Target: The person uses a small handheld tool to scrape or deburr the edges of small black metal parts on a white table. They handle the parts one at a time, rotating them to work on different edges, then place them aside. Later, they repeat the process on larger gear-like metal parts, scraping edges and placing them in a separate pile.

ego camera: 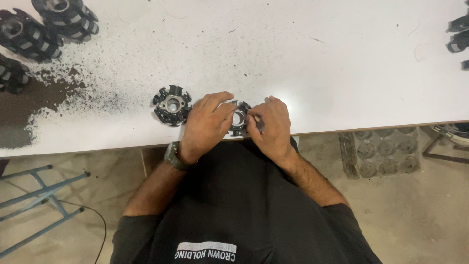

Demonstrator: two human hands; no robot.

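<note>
A white worktable (303,54) fills the upper half of the frame, its near edge running across the middle, and a patch of dark grit (53,93) is scattered over its left side. Below the edge is a bare concrete floor, with a blue metal frame (39,195) at lower left and a grey moulded tray (383,151) at right.

Centre frame, both hands are busy on one part — a black, toothed stator core (238,117) with a bright metal bore, sitting on the table right at the near edge. The left hand (207,124), a dark watch (173,156) on its wrist, lies over the core's left side, fingers curled and pressing on it. The right hand (271,124) is closed around the core's right side, and a thin pale tool or strip (255,119) is pinched in its fingers — what it is exactly, one cannot tell.

Just left of the left hand, a second stator core (171,104) lies flat and untouched, bore up. More of the same kind, wound ones, are stacked in the upper left corner (44,24), and a few dark parts (459,34) peek in at the upper right edge. The person's black shirt (234,210) fills the bottom centre.
</note>
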